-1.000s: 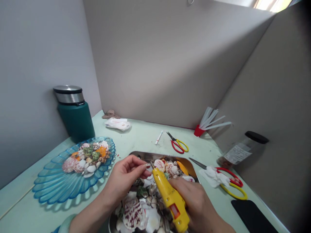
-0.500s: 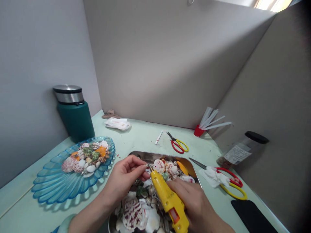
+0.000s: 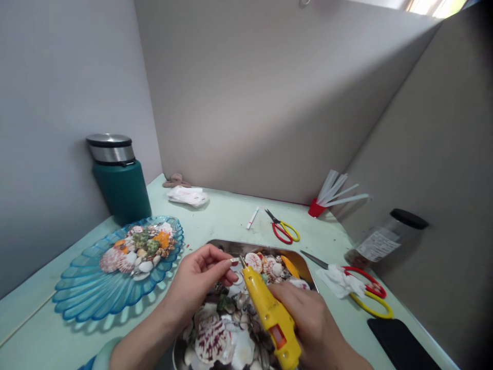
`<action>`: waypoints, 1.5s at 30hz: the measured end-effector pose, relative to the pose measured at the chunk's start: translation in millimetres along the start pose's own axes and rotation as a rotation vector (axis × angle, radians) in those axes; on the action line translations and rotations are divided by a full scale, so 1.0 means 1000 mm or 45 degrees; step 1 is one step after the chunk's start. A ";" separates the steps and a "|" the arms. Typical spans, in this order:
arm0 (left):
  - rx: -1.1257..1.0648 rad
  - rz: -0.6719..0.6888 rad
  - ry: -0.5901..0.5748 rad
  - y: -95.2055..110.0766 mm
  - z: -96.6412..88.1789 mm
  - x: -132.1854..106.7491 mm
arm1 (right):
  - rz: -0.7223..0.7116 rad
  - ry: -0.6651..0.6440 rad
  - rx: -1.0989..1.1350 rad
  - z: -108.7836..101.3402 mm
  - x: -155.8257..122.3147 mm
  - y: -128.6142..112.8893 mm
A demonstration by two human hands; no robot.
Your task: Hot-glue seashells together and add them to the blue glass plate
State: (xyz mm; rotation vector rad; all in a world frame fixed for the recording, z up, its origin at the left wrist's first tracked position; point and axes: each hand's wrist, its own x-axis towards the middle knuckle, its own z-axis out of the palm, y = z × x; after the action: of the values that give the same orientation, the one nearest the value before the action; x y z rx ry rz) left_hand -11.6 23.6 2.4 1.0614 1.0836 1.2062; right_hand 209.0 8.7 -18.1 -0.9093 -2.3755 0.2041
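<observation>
My left hand (image 3: 206,270) pinches a small pale piece (image 3: 233,261), perhaps a tiny shell, between thumb and forefinger. Wrapped round a yellow hot glue gun (image 3: 265,308) is my right hand (image 3: 302,313); the gun's metal nozzle points up and left, close beside the small piece. Below both hands stands a metal tray (image 3: 310,264) heaped with shells, among them a purple-striped scallop shell (image 3: 211,340). To the left, a blue shell-shaped plate (image 3: 96,295) carries more shells and orange and green pieces in its far part.
A green bottle (image 3: 122,192) stands behind the plate. Small scissors (image 3: 283,227), larger scissors (image 3: 370,303) with tissue (image 3: 339,281), a black phone-like slab (image 3: 400,341) and a lidded jar (image 3: 381,241) lie rightward. A red cup (image 3: 316,208) holds glue sticks. Walls close in the table.
The glue gun's nozzle has drawn slightly right, leaving a small gap from the piece in my left hand. My left hand keeps its pinch. The whole view has shifted a little.
</observation>
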 end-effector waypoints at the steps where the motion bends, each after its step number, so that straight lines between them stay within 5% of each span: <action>1: -0.001 0.002 -0.004 0.000 0.000 0.000 | 0.008 -0.004 0.001 0.000 0.000 0.000; 30: 0.009 0.020 -0.053 -0.001 -0.001 0.000 | 0.008 -0.082 0.016 0.001 0.001 -0.003; 45: -0.001 -0.011 0.011 -0.002 -0.002 0.001 | -0.049 0.038 0.009 0.001 -0.001 0.000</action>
State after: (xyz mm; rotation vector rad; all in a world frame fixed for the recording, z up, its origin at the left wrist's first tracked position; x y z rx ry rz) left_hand -13.3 24.7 -0.1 1.0504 1.0931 1.2052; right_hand 208.9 7.9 -19.0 -0.8568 -2.3611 0.1824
